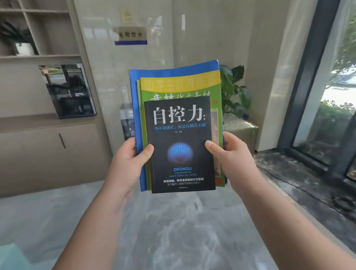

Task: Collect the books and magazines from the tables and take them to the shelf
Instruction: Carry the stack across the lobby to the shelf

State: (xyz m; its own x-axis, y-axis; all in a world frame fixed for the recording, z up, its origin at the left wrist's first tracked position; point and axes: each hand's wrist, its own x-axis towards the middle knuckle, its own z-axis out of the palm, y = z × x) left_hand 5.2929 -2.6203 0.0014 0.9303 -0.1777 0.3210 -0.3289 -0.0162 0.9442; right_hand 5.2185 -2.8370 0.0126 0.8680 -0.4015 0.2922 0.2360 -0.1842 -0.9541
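A stack of books and magazines is held upright in front of me at the centre of the view. A black book point(179, 122) with white characters and a blue glowing symbol lies on top. Behind it is a green and yellow magazine point(179, 85), and behind that a larger blue one point(135, 108). My left hand point(129, 163) grips the stack's left edge, thumb on the black cover. My right hand point(233, 159) grips the right edge the same way. A beige wall shelf point(33, 57) with open compartments stands at the upper left.
The shelf holds a potted plant point(21, 41) and, on its counter, a leaning dark framed panel point(71, 90). A water dispenser point(126, 120) and a large plant in a pot point(236, 103) stand ahead by the wall. Tall windows point(334, 99) run along the right, cables on the floor.
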